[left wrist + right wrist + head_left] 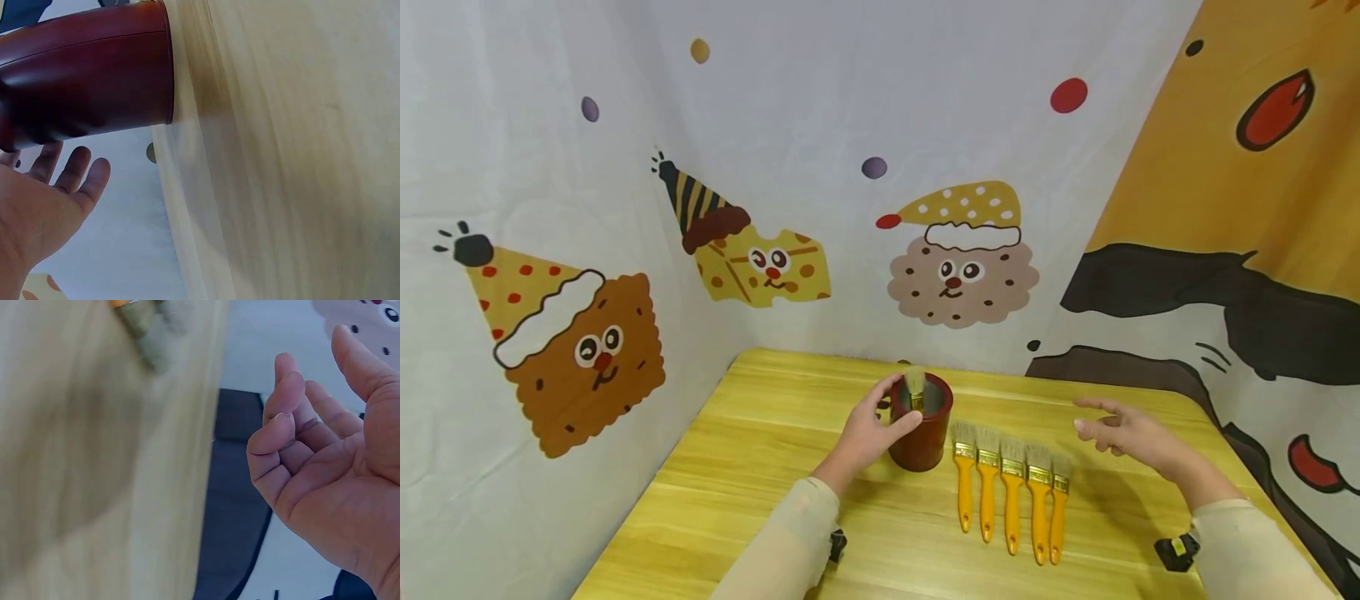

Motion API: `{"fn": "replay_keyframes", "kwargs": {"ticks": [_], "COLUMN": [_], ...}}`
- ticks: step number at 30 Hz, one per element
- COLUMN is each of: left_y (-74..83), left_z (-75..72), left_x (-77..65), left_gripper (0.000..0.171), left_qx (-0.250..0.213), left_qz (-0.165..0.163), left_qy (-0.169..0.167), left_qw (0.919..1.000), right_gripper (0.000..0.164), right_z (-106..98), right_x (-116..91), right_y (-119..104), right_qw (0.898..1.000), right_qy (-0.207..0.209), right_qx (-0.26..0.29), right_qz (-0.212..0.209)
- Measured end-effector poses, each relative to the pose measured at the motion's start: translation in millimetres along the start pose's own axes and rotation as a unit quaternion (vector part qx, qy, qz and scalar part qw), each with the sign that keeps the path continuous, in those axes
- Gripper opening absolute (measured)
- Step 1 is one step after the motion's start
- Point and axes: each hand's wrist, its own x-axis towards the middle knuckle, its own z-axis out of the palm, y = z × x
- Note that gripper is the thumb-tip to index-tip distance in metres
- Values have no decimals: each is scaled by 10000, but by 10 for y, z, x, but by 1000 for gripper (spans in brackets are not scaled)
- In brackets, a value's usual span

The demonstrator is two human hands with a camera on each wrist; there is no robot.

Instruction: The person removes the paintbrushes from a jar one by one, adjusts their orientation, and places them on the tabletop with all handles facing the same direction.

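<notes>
In the head view my left hand (868,429) holds a dark red pot (920,446) at its left side, thumb across the near rim and fingers round the far left. One brush (915,385) stands in the pot, bristles up. Its handle is hidden inside. In the left wrist view, fingers (90,181) lie along the pot's wall (94,75); the thumb is out of frame. My right hand (1131,433) hovers to the right of several orange-handled paintbrushes (1012,475). It holds nothing; in the right wrist view its fingers (272,434) are loosely bent.
The paintbrushes lie side by side on the yellow wooden table (722,483), bristles toward the back. A cloth backdrop (850,100) with cartoon prints rises behind the table's left and back edges. Dark devices (1176,552) are worn at the wrists.
</notes>
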Motion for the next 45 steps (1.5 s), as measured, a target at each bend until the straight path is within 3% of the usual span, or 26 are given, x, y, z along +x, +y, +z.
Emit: {"fn": "replay_keyframes", "kwargs": {"ticks": [7,13,20,29,38,45], "left_y": [-47,-69,-108,-84,-68,-90], "left_z": [14,22,10,12,31,10], "left_x": [12,21,16,21,37,31], "left_gripper": [72,71,70,71,70,70], "left_qx": [-88,-149,-274,-194,-188,-217], "left_qz": [70,63,24,-13,62,45], "left_qy": [-18,-14,-24,-110,-214,-241], "left_qw": [9999,9999,9996,9998,9996,9995], "right_gripper": [72,68,67,66,71,73], "right_z": [-57,31,290,748,1064,1181], "right_x": [42,156,402,726,896,940], "right_y": [-267,-529,-873,-1359,-1602,-1774], "right_qw": [9993,9972,9930,9902,9905,9884], "right_qy": [203,269,137,-126,-100,185], "right_qx": [-59,240,633,697,428,-391], "right_qz": [-319,-652,-986,-1206,-1307,-1458]}}
